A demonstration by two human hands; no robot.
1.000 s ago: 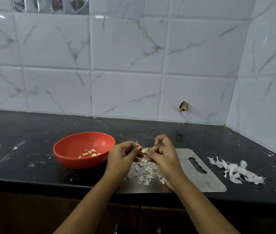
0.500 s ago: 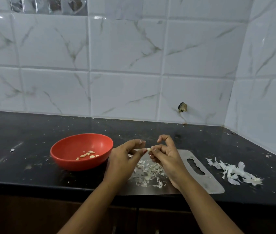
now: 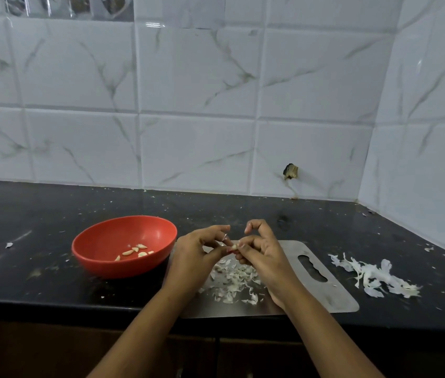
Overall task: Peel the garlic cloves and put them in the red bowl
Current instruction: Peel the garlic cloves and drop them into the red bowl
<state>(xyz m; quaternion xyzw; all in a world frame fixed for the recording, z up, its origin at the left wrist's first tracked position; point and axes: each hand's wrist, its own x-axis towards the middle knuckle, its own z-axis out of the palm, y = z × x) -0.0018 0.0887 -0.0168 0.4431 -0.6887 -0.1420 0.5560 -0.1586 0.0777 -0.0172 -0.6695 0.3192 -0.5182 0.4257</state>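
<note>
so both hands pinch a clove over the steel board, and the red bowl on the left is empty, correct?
Wrong on the bowl. The red bowl holds several peeled cloves, as the head view shows. The rest stands: left hand and right hand pinch a garlic clove over the steel board.

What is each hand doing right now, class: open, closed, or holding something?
Left hand: closed, pinching the small pale garlic clove.
Right hand: closed, pinching the same clove.
</note>
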